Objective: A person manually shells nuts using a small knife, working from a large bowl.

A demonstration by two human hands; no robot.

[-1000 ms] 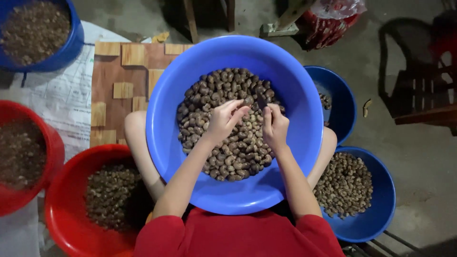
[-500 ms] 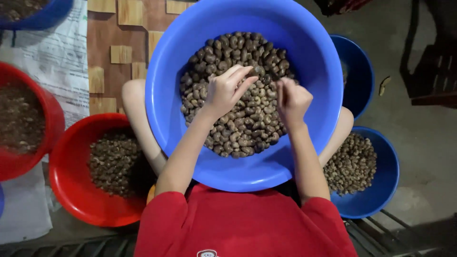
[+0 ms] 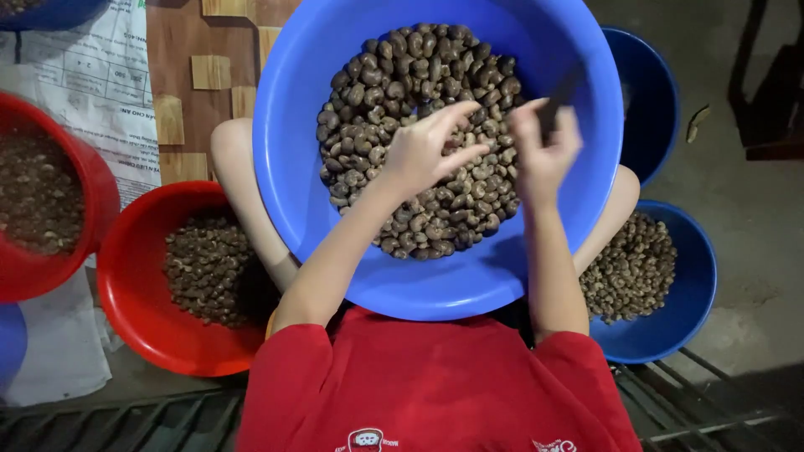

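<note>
Since half a second earlier, your right hand (image 3: 544, 151) had lifted off the nuts and swung toward the basin's right wall, blurred with motion, while your left hand (image 3: 427, 151) had stayed over the heap. Your right hand was clenched around a thin dark tool (image 3: 563, 92), a blade or pick whose kind the blur hid. Your left hand lay spread, fingers (image 3: 456, 113) outstretched and released, resting on the cashew nuts (image 3: 402, 92); whether it pinched one, I could not tell.

Those nuts were kidney-shaped, brown and grey, dull-skinned, piled in the middle of a big blue plastic basin (image 3: 335, 251) with a smooth, glossy round wall. It sat on your lap between your bare knees, its bare slope leaving room all around the heap.

At your left a red plastic basin (image 3: 134, 310) held smaller dark pieces, and a second red basin (image 3: 96, 201) stood beyond it at the frame edge. At your right a blue basin (image 3: 691, 293) held paler nuts, and another blue basin (image 3: 653, 109) sat behind it, mostly hidden. All were crowded rim against rim.

Underneath lay a wooden board (image 3: 184, 109) with pale square blocks, a printed white sack (image 3: 92, 75), and rough grey concrete floor (image 3: 754, 218) in dim light.
</note>
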